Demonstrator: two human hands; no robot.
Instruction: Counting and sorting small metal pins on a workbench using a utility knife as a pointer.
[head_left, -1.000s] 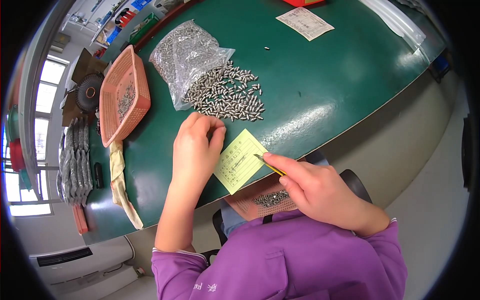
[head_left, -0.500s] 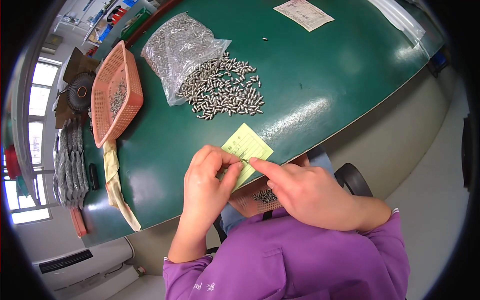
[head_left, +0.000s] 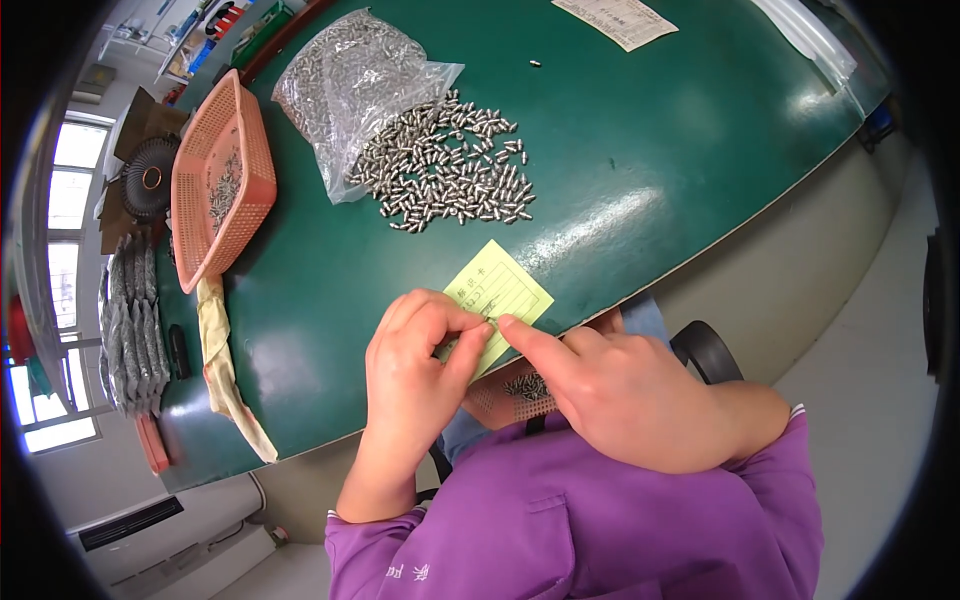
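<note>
A yellow printed card (head_left: 508, 290) lies near the table's edge, in front of me. Over its lower left part, my left hand (head_left: 415, 345) is closed in a pinch, thumb against forefinger. Whatever tiny thing sits at those fingertips is too small to name. My right hand (head_left: 625, 385) points its forefinger at the same spot, the tip just beside the left fingertips. Its other fingers curl under, and what they hold, if anything, is hidden. Farther off, a heap of small metal pins (head_left: 450, 175) spills from a clear plastic bag (head_left: 350, 90).
A pink basket (head_left: 258, 200) with small parts stands at the left, a cream cloth strip (head_left: 222, 370) below it. Another pink basket (head_left: 485, 405) of dark parts sits below the table edge. One loose pin (head_left: 535, 64) and a paper slip (head_left: 620, 18) lie on the far green table (head_left: 680, 130).
The view has shifted slightly, so the table things sit a little differently in it. Both hands stay together over the card, the right forefinger still beside the left fingertips.
</note>
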